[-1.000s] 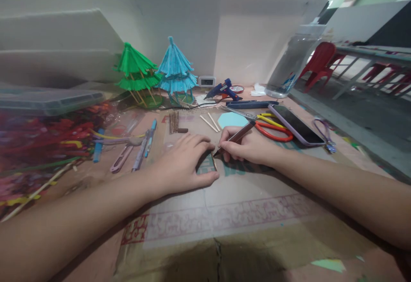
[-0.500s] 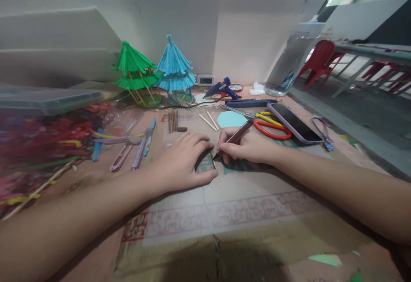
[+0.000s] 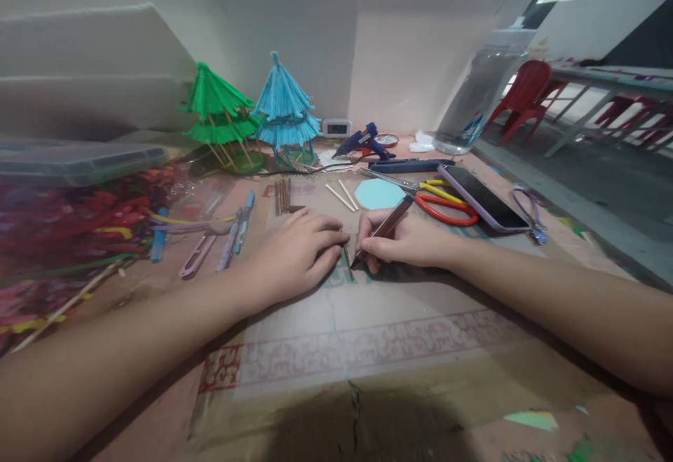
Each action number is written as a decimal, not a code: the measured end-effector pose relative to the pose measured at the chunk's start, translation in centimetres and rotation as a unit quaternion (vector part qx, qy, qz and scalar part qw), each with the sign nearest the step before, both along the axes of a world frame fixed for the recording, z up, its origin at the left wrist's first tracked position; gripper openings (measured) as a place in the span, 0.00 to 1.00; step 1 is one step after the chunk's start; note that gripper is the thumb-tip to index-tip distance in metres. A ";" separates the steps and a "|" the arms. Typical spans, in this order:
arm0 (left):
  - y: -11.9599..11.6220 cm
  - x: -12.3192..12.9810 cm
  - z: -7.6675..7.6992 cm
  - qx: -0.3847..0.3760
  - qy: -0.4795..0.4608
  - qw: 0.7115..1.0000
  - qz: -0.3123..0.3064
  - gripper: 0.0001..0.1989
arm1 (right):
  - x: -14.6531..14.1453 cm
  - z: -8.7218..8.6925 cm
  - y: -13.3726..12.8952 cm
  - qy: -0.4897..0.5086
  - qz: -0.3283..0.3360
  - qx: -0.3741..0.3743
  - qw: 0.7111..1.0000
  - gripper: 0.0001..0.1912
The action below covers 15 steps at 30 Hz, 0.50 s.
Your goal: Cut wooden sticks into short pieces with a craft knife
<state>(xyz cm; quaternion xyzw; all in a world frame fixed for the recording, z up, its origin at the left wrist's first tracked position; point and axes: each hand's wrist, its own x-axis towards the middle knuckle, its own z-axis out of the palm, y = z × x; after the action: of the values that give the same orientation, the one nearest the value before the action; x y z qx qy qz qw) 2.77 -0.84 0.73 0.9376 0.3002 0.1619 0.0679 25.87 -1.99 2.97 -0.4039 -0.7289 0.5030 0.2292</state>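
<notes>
My left hand [image 3: 302, 252] lies palm down on a cardboard sheet [image 3: 399, 301], its fingertips at the far end of a thin brown stick [image 3: 348, 264]. Its fingers are bent and close together, but I cannot tell whether they pinch the stick or only press on it. My right hand [image 3: 402, 239] is clamped on a brown marker [image 3: 388, 225], tilted, with its dark tip down at the near part of the stick, between my two hands.

Just beyond my left fingers are a dark brown cap [image 3: 297, 208] and a row of brown sticks [image 3: 282, 197] lying side by side. To their right lie two pale sticks [image 3: 341, 197] and a light blue octagon [image 3: 378, 194], then scissors with red and yellow handles [image 3: 446, 209] beside a phone [image 3: 488, 199] in a lilac case. At the back of the worktop [image 3: 168, 406] stand a green tiered model [image 3: 218, 115] and a blue one [image 3: 287, 115], with a small digital clock [image 3: 336, 127] and a dark blue glue gun [image 3: 365, 141] to their right.
</notes>
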 end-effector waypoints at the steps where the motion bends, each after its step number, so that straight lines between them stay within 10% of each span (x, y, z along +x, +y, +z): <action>1: 0.0 0.0 0.0 0.003 0.001 1.000 -0.001 0.17 | 0.0 0.0 0.0 0.000 0.006 -0.004 1.000 0.07; 15: 0.1 0.1 0.0 0.020 0.003 1.000 -0.005 0.17 | 0.0 0.0 -0.2 0.013 0.020 -0.045 0.999 0.07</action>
<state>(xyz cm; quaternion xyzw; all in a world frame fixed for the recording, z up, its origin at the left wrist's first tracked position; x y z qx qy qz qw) 2.82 -0.75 0.75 0.9407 0.2921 0.1651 0.0492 25.87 -2.21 2.93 -0.3928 -0.7105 0.5447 0.2104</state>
